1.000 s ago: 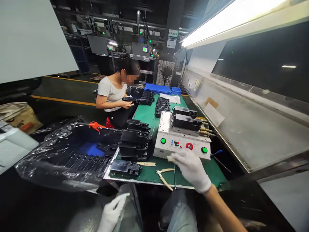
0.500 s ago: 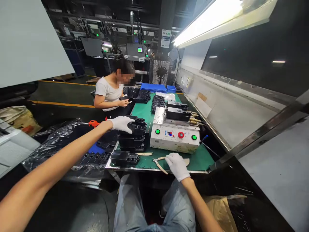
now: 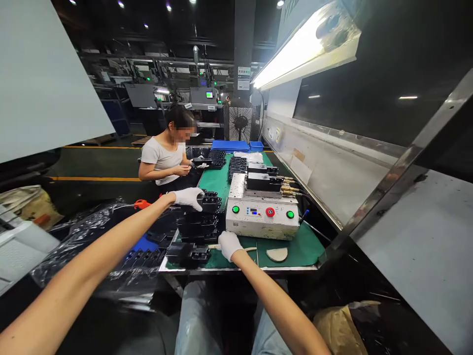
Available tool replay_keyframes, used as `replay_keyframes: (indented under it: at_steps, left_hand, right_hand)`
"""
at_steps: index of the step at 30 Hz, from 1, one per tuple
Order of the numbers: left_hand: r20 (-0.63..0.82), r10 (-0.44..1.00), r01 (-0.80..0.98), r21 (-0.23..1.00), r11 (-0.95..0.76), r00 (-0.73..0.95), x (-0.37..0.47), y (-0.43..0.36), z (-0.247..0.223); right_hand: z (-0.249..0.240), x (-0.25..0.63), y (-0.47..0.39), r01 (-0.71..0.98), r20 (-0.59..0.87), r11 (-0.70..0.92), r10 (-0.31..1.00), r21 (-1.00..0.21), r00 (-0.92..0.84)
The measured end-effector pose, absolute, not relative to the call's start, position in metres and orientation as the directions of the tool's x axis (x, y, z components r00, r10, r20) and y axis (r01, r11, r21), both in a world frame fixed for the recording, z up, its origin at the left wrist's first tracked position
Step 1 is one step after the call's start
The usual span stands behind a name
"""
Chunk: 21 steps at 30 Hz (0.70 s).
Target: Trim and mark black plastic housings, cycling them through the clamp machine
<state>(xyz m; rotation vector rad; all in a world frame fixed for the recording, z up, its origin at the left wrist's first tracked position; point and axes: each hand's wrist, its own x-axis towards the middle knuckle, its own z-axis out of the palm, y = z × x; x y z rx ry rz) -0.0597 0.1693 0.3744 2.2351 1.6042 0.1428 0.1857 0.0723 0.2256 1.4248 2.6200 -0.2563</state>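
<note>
My left hand [image 3: 189, 198], in a white glove, reaches to the stack at the table's left side. Its thumb and fingers curl around the end of a black plastic housing [image 3: 210, 203]. More black housings [image 3: 197, 227] lie in front of it, and a single one [image 3: 183, 253] lies nearest the table's front edge. My right hand [image 3: 229, 245], also gloved, is closed low over the green mat [image 3: 306, 246]. A pale flat strip [image 3: 213, 246] shows at its left and a beige handle [image 3: 251, 249] at its right. What its fingers grip is hidden.
A white machine [image 3: 262, 219] with green and red buttons stands behind my right hand, a black housing [image 3: 263, 181] on top. A beige half-disc [image 3: 277, 254] lies at the front right. Across the table's left side a co-worker [image 3: 164, 160] handles parts. Plastic-lined bin [image 3: 88, 241] at left.
My right hand has moved left, away from the half-disc, to the pale strip, and closed. My left hand's fingers have curled from outstretched to bent at the stack. The view has tilted up slightly.
</note>
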Motion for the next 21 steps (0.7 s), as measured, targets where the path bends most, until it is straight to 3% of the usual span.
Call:
replay_keyframes:
  at_steps: [6, 9, 11, 15, 17, 19, 21]
  left_hand:
    - [0.108, 0.967, 0.651, 0.721, -0.237, 0.232, -0.078, 0.14, 0.411]
    - [0.215, 0.97, 0.359, 0.901, -0.243, 0.115, -0.084, 0.101, 0.401]
    - [0.257, 0.966, 0.133, 0.958, -0.252, -0.017, -0.08, 0.065, 0.378]
    - [0.162, 0.952, -0.218, 0.95, -0.221, -0.261, -0.05, -0.015, 0.321]
    - [-0.051, 0.95, -0.591, 0.793, -0.148, -0.306, -0.025, -0.047, 0.298]
    - [-0.217, 0.917, -0.765, 0.631, -0.13, -0.335, -0.001, -0.069, 0.282]
    - [-0.346, 0.859, -0.809, 0.575, -0.124, -0.378, 0.02, -0.082, 0.273]
  right_hand:
    - [0.243, 0.196, 0.083, 0.83, -0.32, 0.542, 0.769, -0.131, -0.553]
    - [0.25, 0.221, 0.084, 0.833, -0.31, 0.509, 0.773, -0.219, -0.553]
    - [0.253, 0.242, 0.078, 0.841, -0.292, 0.447, 0.796, -0.306, -0.529]
    - [0.238, 0.279, 0.041, 0.788, -0.278, 0.303, 0.818, -0.535, -0.503]
    - [0.22, 0.29, 0.009, 0.666, -0.269, 0.23, 0.786, -0.71, -0.557]
    - [0.203, 0.294, -0.028, 0.338, -0.209, 0.03, 0.733, -0.941, -0.648]
    - [0.195, 0.291, -0.061, -0.069, -0.142, -0.263, 0.703, -0.962, -0.697]
